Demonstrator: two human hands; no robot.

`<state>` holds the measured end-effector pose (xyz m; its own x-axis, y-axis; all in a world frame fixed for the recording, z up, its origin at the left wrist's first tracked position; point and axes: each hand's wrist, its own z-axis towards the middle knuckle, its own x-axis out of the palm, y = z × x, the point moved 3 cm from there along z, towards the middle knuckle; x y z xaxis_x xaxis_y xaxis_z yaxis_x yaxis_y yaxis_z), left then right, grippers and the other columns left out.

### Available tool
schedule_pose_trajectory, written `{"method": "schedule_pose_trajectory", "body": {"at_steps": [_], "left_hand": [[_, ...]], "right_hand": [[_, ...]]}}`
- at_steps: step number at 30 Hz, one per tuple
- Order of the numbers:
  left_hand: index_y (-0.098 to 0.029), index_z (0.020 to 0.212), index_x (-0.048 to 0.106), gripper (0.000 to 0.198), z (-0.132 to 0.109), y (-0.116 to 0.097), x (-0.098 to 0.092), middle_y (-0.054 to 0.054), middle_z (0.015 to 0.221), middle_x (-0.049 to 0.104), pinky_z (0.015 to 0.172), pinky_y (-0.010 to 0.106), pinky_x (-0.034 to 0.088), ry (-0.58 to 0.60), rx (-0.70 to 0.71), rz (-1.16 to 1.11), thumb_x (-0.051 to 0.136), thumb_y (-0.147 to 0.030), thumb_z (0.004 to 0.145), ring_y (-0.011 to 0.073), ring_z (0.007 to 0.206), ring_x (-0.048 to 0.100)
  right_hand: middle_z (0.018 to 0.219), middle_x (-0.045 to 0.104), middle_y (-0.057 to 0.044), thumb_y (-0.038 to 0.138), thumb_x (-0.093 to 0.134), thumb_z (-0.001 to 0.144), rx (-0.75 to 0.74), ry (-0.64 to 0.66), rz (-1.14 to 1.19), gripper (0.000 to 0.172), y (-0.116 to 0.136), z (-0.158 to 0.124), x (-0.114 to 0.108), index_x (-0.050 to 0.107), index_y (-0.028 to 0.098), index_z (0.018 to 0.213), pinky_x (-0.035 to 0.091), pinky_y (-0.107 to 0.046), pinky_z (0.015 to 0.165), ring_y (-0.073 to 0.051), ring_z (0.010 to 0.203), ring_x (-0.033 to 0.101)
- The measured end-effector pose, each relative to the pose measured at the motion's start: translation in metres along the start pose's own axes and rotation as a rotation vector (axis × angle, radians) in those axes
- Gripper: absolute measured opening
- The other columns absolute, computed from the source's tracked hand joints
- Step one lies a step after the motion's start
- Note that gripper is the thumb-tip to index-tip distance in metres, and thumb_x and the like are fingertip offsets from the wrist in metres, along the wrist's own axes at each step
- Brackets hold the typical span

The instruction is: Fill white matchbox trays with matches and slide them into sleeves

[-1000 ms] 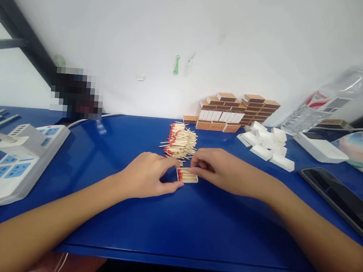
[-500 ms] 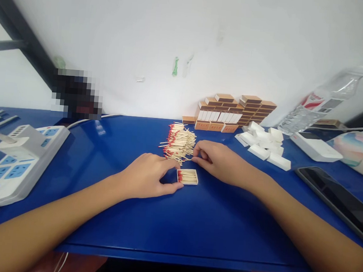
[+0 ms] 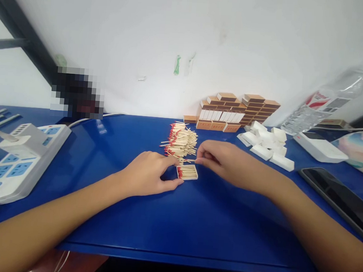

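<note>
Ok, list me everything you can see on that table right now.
table: one, blue, under everything
filled tray: one, white, centre, between the hands
loose matches: one pile, red-tipped, behind the tray
matchboxes: many, brown, stacked against the wall
empty trays: a heap, white, right of the pile
power strip: one, white and blue, far left
phone: one, black, right edge
flat box: one, white, far right
plastic bag: one, clear, right rear
left hand: one, gripping the tray's left end
right hand: one, pinching a match above the tray
</note>
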<state>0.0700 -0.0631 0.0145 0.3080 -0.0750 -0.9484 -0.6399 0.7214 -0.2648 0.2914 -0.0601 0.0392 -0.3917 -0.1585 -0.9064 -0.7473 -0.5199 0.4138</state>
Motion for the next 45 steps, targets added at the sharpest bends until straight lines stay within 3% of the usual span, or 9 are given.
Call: {"method": "schedule_pose_trajectory", "body": {"at_steps": [5,12,16,20,27,33,40,45], "left_hand": [[-0.019,0.102,0.071,0.033,0.001,0.000,-0.002,-0.004,0.061,0.058,0.054,0.025,0.032,-0.010,0.006,0.008,0.065,-0.049,0.091,0.0121,0.053,0.053],[-0.018,0.106,0.071,0.034,-0.001,-0.001,-0.001,-0.005,0.060,0.057,0.054,0.025,0.034,-0.028,0.026,-0.001,0.066,-0.049,0.091,0.0116,0.053,0.053],[-0.019,0.106,0.072,0.033,-0.002,-0.005,-0.002,-0.006,0.059,0.056,0.055,0.024,0.035,-0.047,0.039,-0.042,0.068,-0.047,0.090,0.0110,0.052,0.053],[-0.021,0.103,0.072,0.030,-0.003,-0.011,-0.001,-0.007,0.058,0.056,0.055,0.023,0.036,0.027,0.073,-0.158,0.071,-0.046,0.088,0.0098,0.052,0.052],[-0.021,0.104,0.073,0.031,-0.003,-0.009,0.000,-0.006,0.061,0.059,0.056,0.024,0.036,0.039,0.055,-0.094,0.069,-0.048,0.089,0.0109,0.053,0.054],[-0.021,0.107,0.073,0.032,-0.001,-0.004,-0.003,-0.006,0.058,0.058,0.055,0.025,0.034,-0.031,0.001,-0.043,0.068,-0.047,0.089,0.0116,0.052,0.054],[-0.021,0.109,0.073,0.033,0.001,-0.002,-0.004,-0.005,0.058,0.057,0.053,0.025,0.032,-0.015,-0.023,-0.019,0.067,-0.048,0.090,0.0126,0.052,0.053],[-0.020,0.109,0.073,0.033,0.001,-0.002,-0.003,-0.004,0.060,0.058,0.054,0.026,0.033,-0.016,-0.022,-0.006,0.066,-0.047,0.090,0.0127,0.053,0.053]], "right_hand": [[0.088,0.068,-0.003,0.030,0.053,0.102,-0.085,0.129,0.075,0.018,0.013,-0.004,0.014,0.061,0.021,0.088,0.036,-0.029,0.066,-0.017,0.075,0.057],[0.087,0.068,-0.002,0.030,0.054,0.102,-0.100,0.117,0.068,0.019,0.016,-0.006,0.012,0.060,0.021,0.086,0.036,-0.028,0.065,-0.015,0.074,0.056],[0.079,0.062,0.000,0.024,0.056,0.100,-0.080,0.000,-0.012,0.017,0.014,0.000,0.011,0.060,0.021,0.084,0.033,-0.028,0.063,-0.014,0.068,0.052],[0.081,0.061,-0.001,0.023,0.061,0.097,-0.013,-0.142,-0.031,0.008,0.005,0.007,0.019,0.061,0.020,0.090,0.034,-0.028,0.063,-0.014,0.069,0.052],[0.091,0.064,-0.003,0.022,0.056,0.099,0.078,-0.104,0.006,0.010,-0.005,0.011,0.038,0.059,0.021,0.090,0.036,-0.029,0.065,-0.016,0.075,0.055],[0.091,0.064,-0.004,0.025,0.054,0.101,0.065,-0.166,-0.038,0.011,-0.008,0.006,0.018,0.057,0.020,0.092,0.037,-0.029,0.067,-0.016,0.074,0.054],[0.090,0.065,-0.004,0.027,0.050,0.103,-0.068,0.071,0.045,0.017,0.012,-0.004,0.015,0.055,0.021,0.087,0.037,-0.030,0.067,-0.017,0.076,0.055],[0.092,0.066,-0.003,0.026,0.053,0.102,-0.080,0.084,0.004,0.015,0.015,-0.007,0.019,0.056,0.021,0.088,0.037,-0.029,0.067,-0.016,0.077,0.054]]}}
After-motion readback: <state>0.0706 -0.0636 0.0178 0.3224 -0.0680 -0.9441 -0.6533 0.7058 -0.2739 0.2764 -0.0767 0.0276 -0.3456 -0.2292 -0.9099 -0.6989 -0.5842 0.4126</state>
